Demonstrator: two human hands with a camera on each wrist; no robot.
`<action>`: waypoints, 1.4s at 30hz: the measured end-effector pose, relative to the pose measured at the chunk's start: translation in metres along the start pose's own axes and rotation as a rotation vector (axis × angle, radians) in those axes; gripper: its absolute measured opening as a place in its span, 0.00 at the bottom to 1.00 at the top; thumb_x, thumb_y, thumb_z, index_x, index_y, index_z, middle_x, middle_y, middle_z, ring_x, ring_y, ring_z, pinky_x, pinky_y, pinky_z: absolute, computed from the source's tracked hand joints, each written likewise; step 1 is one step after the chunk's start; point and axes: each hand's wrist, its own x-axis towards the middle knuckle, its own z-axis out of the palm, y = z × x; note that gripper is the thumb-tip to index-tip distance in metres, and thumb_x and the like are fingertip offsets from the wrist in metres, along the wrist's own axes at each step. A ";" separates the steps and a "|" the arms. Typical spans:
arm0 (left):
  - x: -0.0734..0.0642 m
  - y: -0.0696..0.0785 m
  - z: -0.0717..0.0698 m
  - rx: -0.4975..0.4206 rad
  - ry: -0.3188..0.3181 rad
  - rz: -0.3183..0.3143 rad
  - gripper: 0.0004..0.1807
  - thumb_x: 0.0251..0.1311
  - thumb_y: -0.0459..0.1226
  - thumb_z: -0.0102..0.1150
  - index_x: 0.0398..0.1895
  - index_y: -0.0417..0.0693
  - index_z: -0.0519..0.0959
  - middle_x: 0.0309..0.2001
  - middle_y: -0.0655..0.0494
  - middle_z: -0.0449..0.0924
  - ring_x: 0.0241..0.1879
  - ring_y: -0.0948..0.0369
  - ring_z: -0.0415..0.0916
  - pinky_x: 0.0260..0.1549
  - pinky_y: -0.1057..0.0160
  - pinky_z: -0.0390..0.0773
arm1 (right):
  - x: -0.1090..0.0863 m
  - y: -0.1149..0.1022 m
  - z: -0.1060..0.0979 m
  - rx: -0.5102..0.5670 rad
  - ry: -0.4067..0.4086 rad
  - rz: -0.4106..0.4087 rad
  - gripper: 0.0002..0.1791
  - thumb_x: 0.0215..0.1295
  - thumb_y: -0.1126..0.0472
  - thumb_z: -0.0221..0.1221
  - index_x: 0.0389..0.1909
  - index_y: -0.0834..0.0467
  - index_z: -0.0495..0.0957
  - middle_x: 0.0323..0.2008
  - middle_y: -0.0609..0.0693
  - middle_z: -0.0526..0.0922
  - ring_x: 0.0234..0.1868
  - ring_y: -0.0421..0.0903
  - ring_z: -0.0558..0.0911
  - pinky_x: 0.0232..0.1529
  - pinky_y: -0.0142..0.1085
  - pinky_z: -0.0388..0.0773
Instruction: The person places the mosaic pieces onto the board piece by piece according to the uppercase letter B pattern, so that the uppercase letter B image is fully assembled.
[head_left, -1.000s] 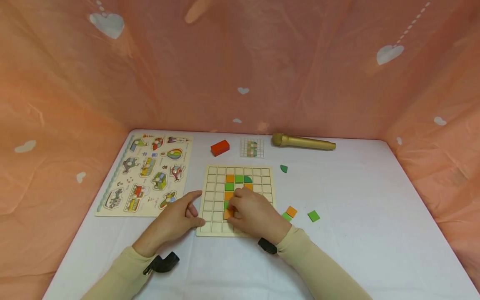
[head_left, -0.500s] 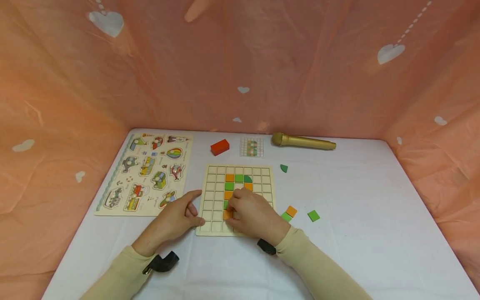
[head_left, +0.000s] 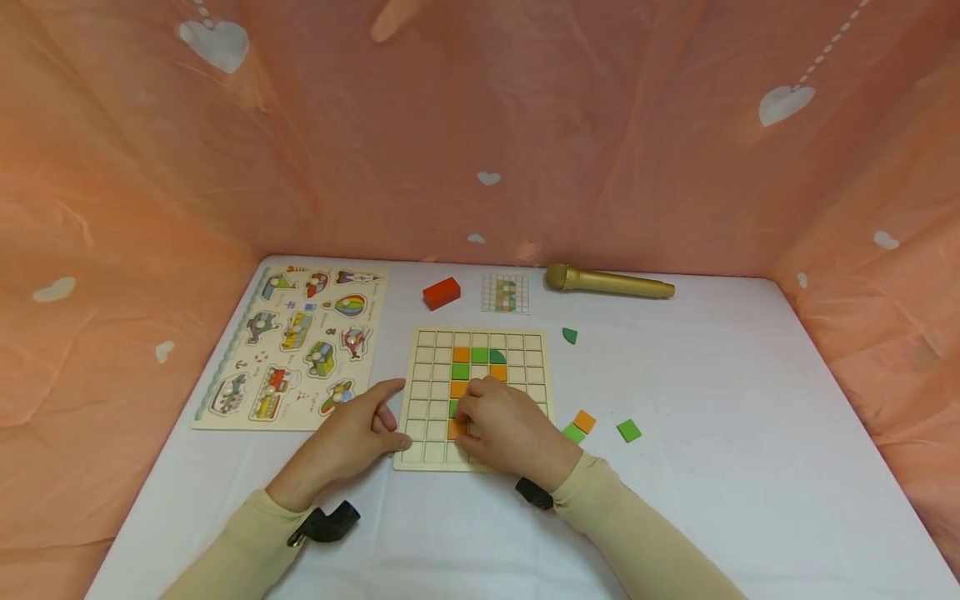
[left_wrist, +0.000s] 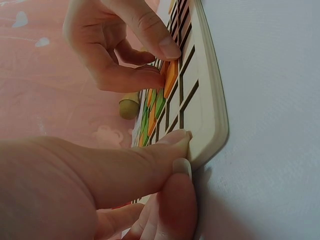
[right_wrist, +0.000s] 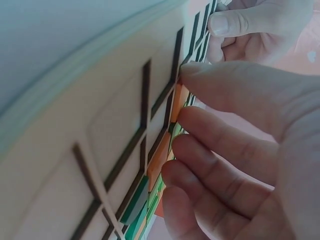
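A pale wooden grid board lies at the table's middle, with green and orange tiles in its cells. My left hand holds the board's near left corner; in the left wrist view its thumb lies on top and a finger is against the side. Over the board, my right hand has thumb and index finger at two edges of an orange square tile in a near cell, pinching it. My right hand hides several cells in the head view.
Loose on the right lie green tiles, an orange tile and a dark green quarter-round. Behind stand a red block, a pattern card and a gold microphone. A vehicle puzzle board lies left.
Both hands stay in nearly the same place, the left at the board's corner and the right over the orange tile. The whole view shifts very slightly.
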 end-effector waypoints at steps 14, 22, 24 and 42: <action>-0.001 -0.001 0.001 -0.006 0.014 -0.009 0.47 0.59 0.36 0.79 0.81 0.42 0.67 0.39 0.54 0.79 0.34 0.61 0.75 0.34 0.66 0.72 | -0.004 0.001 -0.004 0.029 0.005 0.009 0.06 0.66 0.53 0.74 0.36 0.50 0.90 0.35 0.41 0.79 0.38 0.39 0.75 0.36 0.30 0.76; -0.003 -0.002 0.002 -0.011 0.004 -0.039 0.48 0.59 0.37 0.80 0.81 0.43 0.66 0.40 0.54 0.79 0.35 0.60 0.74 0.33 0.66 0.71 | -0.033 0.030 -0.024 0.001 0.039 0.118 0.09 0.65 0.53 0.74 0.40 0.54 0.91 0.39 0.44 0.82 0.44 0.41 0.78 0.46 0.38 0.83; -0.003 -0.003 0.001 -0.004 0.008 -0.032 0.48 0.59 0.37 0.80 0.81 0.43 0.66 0.40 0.54 0.79 0.34 0.60 0.74 0.33 0.66 0.71 | -0.045 0.042 -0.030 -0.014 0.055 0.153 0.10 0.64 0.54 0.75 0.40 0.55 0.90 0.39 0.44 0.82 0.44 0.41 0.78 0.48 0.40 0.83; 0.000 0.000 0.001 -0.010 -0.004 -0.005 0.48 0.60 0.37 0.79 0.82 0.43 0.66 0.39 0.54 0.79 0.34 0.60 0.75 0.34 0.66 0.72 | -0.145 0.109 -0.053 -0.087 0.145 0.438 0.12 0.61 0.56 0.77 0.43 0.55 0.89 0.41 0.47 0.84 0.49 0.50 0.84 0.52 0.52 0.84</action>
